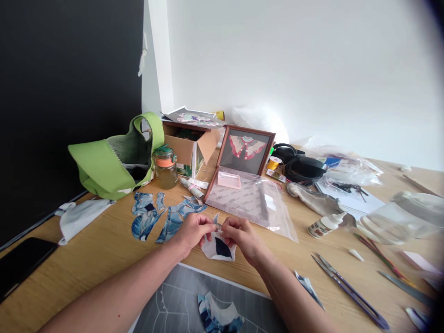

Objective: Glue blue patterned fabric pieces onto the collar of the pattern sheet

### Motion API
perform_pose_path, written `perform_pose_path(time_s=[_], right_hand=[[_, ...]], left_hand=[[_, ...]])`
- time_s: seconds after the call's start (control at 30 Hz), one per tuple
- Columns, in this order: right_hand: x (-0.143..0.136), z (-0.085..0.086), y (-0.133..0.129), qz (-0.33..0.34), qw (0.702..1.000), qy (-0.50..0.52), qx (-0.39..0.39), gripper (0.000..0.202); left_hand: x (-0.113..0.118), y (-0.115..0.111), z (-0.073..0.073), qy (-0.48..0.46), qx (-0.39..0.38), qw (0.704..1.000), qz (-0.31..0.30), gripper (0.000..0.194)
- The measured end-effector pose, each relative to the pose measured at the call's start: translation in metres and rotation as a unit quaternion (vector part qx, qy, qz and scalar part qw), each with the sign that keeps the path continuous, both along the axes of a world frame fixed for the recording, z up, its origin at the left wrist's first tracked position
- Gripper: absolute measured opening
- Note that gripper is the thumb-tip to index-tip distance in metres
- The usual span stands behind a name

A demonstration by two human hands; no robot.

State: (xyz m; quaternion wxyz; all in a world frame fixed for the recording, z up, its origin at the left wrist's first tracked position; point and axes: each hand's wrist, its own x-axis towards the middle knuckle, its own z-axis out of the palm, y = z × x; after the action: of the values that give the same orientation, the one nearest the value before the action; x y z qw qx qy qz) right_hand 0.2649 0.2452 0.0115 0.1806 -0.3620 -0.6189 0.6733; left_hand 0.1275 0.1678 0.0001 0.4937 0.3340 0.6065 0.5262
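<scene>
At the middle of the table, my left hand (194,231) and my right hand (244,237) pinch the upper edge of a white fabric piece (208,249) with a dark navy patch (223,248) on it. A small pale pointed scrap (215,218) sticks up between my fingertips; I cannot tell which hand grips it. Blue patterned fabric pieces (173,221) lie flat just beyond my left hand. Below my forearms rests a dark printed sheet (169,296) with pale lines, and a blue and white curved fabric piece (222,317) lies on it.
Thread snips (350,289), a glue bottle (324,225) and its white cap (356,254) are to the right. A framed collar piece (247,149) leans behind a plastic sleeve (256,199). On the left are a green bag (100,162), a jar (166,169) and a phone (26,263).
</scene>
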Motion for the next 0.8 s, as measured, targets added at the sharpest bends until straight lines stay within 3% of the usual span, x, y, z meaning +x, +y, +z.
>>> perform_pose_path(time_s=[0.8], right_hand=[[0.0003, -0.0005, 0.0015, -0.03, 0.999, -0.012, -0.005, 0.012]], left_hand=[[-0.0066, 0.0009, -0.0059, -0.025, 0.01, 1.0, 0.01, 0.027]])
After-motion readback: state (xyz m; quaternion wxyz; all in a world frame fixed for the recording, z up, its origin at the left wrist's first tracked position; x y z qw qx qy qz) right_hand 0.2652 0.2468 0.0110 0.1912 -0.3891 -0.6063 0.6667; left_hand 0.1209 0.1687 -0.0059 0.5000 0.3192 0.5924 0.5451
